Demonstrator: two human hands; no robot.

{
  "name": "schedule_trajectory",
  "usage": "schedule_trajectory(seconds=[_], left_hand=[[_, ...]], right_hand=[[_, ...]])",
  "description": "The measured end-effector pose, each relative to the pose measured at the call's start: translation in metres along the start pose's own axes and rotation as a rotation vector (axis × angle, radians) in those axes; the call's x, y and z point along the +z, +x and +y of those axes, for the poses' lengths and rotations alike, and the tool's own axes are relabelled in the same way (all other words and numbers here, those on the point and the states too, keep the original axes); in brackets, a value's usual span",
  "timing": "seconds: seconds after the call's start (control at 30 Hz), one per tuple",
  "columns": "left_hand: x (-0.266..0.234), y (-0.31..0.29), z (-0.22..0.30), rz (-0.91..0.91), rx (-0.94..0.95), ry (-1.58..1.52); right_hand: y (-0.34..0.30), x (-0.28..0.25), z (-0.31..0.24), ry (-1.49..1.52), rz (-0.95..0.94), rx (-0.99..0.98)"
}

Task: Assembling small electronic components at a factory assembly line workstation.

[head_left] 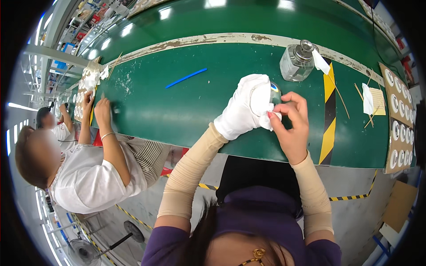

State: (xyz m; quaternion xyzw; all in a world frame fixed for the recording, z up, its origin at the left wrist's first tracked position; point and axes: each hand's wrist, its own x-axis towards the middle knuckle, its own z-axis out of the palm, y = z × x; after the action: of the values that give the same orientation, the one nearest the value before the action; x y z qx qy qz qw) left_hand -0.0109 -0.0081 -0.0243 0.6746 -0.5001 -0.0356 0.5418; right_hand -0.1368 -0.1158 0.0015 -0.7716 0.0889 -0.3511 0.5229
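My left hand (242, 108), in a white glove, is closed around a round white piece (261, 98) with a shiny, glassy edge reflecting colours on its far right side. Bare-fingered, my right hand (293, 124) pinches a small white wipe (274, 116) against the near right side of that piece. The gloved fingers hide much of the piece, so its exact kind does not show. Both hands are held over the near edge of the green table (177, 108).
Beyond my hands stands a glass bottle (296, 62) with a metal top. A blue stick (186, 78) lies left. Yellow-black tape (328, 119), wooden sticks, a yellow pad (377, 101) and a cardboard tray (401, 119) of round white parts are right. A co-worker (97, 177) sits left.
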Motion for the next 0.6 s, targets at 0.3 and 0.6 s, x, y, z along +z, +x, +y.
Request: schedule_trajectory(seconds=[0.3, 0.6], left_hand=[[0.0, 0.003, 0.001, -0.047, 0.047, 0.078], [0.006, 0.003, 0.004, 0.032, 0.01, 0.008]], right_hand=[[0.021, 0.0, 0.017, -0.004, -0.013, 0.092], [0.031, 0.018, 0.007, 0.328, 0.049, 0.335]])
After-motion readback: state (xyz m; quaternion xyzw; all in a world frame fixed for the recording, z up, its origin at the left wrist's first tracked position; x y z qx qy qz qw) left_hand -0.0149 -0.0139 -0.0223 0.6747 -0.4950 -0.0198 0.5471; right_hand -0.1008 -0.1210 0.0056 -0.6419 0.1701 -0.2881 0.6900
